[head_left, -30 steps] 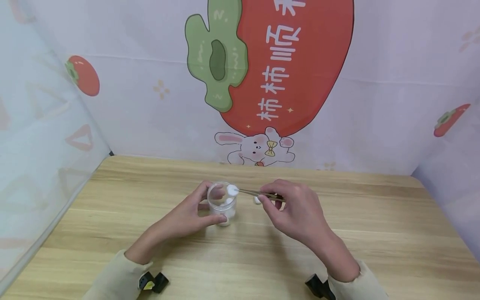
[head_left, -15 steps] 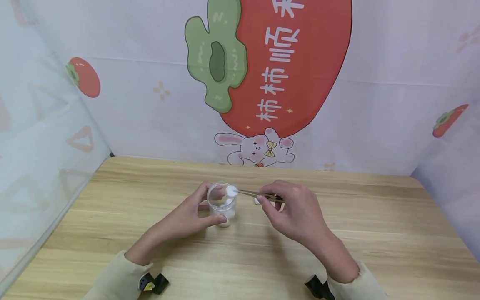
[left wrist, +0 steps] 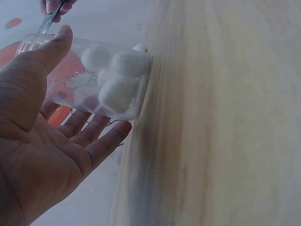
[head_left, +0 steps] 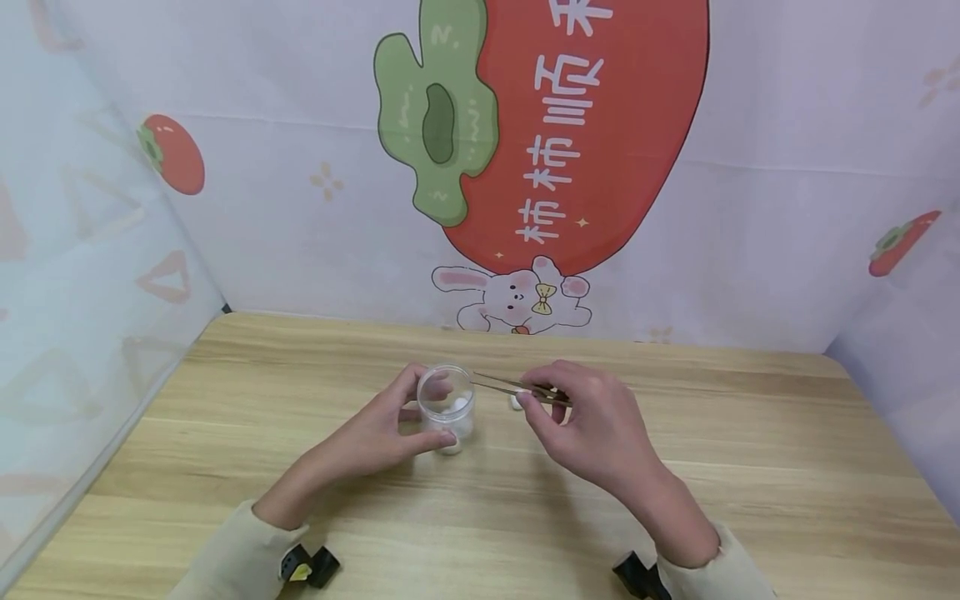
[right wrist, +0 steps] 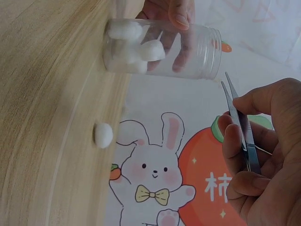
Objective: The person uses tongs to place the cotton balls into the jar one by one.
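My left hand (head_left: 375,437) grips a clear plastic jar (head_left: 445,408) upright on the table, thumb on the near side and fingers on the far side. Several white cotton balls (left wrist: 117,94) lie in the bottom of the jar, as the left wrist view shows. My right hand (head_left: 596,425) pinches metal tweezers (right wrist: 242,127) between thumb and fingers. The tweezer tips stand apart with nothing between them, just right of the jar's open rim. Behind the tweezers, a single cotton ball (right wrist: 104,135) sits on the tabletop, partly covered in the head view.
The wood-grain table (head_left: 480,525) runs back to a printed cloth backdrop (head_left: 735,250) with a persimmon and a rabbit. Another cloth (head_left: 90,250) hangs along the left side. Black wrist cameras (head_left: 309,567) sit at both sleeves.
The cotton ball held in the tweezers at the jar's mouth has been let go and is gone from the tips. The tweezers have spread apart. Both hands stay nearly in place.
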Tool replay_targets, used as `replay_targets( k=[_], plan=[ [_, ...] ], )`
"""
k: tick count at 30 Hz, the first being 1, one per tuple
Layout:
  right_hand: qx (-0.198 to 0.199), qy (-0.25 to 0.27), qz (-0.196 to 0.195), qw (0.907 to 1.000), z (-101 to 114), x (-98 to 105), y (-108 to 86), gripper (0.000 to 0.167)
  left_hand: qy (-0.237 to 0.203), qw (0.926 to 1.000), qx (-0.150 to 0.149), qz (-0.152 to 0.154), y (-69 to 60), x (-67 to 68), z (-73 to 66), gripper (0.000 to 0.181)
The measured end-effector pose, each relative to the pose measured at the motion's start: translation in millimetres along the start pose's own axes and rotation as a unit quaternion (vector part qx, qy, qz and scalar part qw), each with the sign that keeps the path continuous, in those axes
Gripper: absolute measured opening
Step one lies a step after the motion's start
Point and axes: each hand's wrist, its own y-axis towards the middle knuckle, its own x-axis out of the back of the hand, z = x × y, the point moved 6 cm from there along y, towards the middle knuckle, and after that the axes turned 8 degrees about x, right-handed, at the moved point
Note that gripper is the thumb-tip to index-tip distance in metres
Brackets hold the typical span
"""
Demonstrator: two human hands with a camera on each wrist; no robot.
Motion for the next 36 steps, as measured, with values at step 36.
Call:
replay_targets(
  k=[36],
  plan=[
    [-0.082, -0.052, 0.060, 0.9934, -69, -19, -29.5, 0.006, 0.008, 1.0000, 0.004, -0.001, -0.1, 0.2, 0.1, 0.062]
  ],
)
